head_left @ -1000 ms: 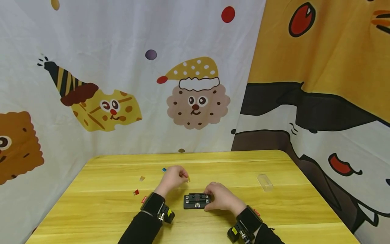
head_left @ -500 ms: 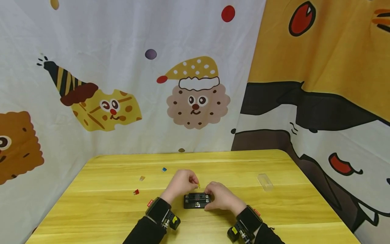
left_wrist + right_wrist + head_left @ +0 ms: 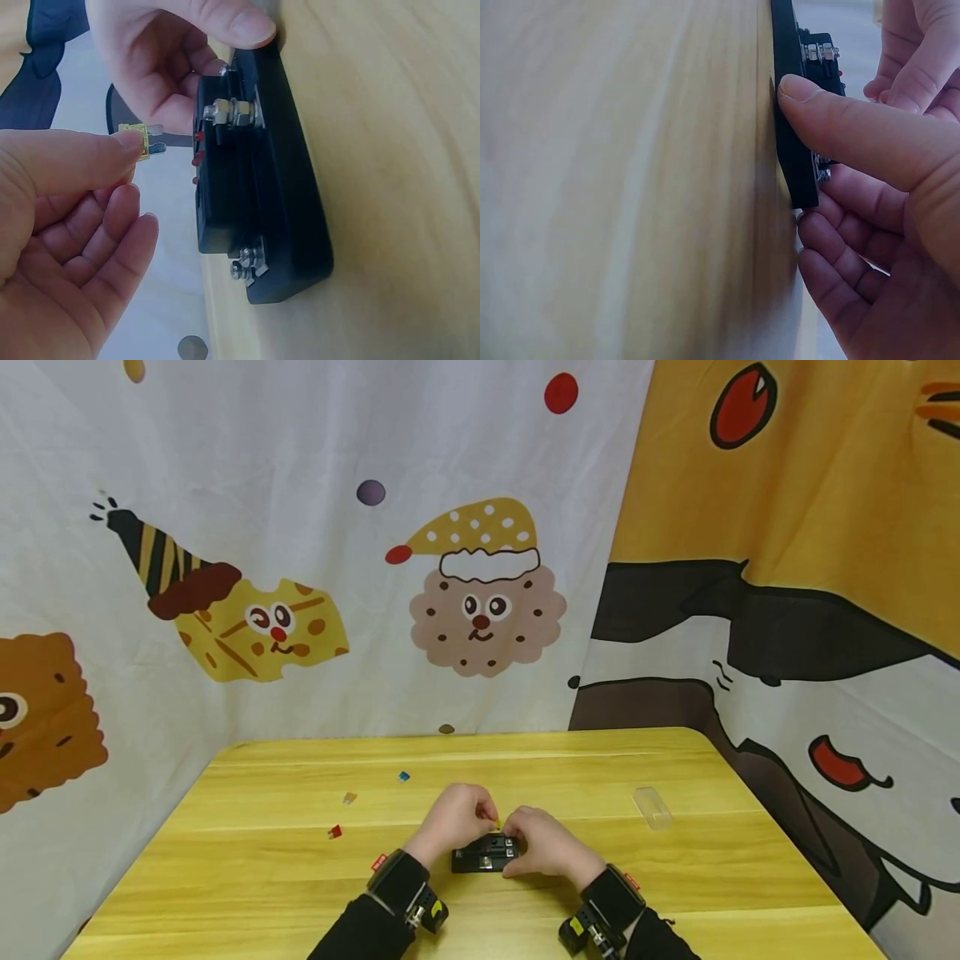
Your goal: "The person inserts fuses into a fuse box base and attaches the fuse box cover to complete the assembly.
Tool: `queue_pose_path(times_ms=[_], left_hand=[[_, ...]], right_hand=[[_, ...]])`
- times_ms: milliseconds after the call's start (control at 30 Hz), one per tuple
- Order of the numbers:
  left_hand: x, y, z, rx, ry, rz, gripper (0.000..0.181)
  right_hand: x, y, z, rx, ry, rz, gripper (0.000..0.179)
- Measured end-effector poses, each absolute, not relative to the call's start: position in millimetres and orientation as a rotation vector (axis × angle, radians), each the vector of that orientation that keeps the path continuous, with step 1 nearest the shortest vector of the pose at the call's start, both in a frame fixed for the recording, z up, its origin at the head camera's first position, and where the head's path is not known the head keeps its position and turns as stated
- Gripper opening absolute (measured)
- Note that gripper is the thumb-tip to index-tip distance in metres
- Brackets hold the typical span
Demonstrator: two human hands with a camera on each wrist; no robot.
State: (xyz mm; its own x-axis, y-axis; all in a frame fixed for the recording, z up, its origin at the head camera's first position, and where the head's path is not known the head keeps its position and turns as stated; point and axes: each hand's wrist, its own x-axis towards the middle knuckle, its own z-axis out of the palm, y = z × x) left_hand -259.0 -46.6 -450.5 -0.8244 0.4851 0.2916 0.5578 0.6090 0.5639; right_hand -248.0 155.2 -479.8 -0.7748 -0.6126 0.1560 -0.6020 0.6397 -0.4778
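My left hand (image 3: 457,814) pinches a yellow blade fuse (image 3: 135,141) between thumb and forefinger. Its two metal prongs point at the black fuse block (image 3: 232,172), a short gap away from the block's top. Small red dots and metal bolts with nuts show on the block, which lies on the table in the head view. My right hand (image 3: 551,845) holds the block by its right end, the thumb (image 3: 802,88) on the near edge and the fingers round the far side. From the head camera, my left hand hides part of the block's back.
Left of the hands on the wooden table (image 3: 247,877) lie a red fuse (image 3: 335,832), a pale tan fuse (image 3: 349,798) and a blue fuse (image 3: 404,776). At the right lies a clear plastic cover (image 3: 652,808). A printed curtain (image 3: 300,460) hangs behind the table.
My left hand has carried the yellow fuse rightward and nearer, from behind the block to just above its back right part. My right hand and the block have stayed put.
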Motion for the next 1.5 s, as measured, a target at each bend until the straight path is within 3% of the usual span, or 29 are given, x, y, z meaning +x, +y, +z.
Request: queue_pose_path(times_ms=[1033,1500], left_hand=[[-256.0,-38.2,-455.9,-0.896,-2.758,-0.897,0.019],[-255.3,-36.6,-459.7,-0.882,-2.806,-0.838,0.011]], right_hand=[[-249.6,155.7,-481.8,-1.031,2.818,-0.825,0.045],[-249.0,156.3,-481.8,-1.026,2.811,-0.838,0.044]])
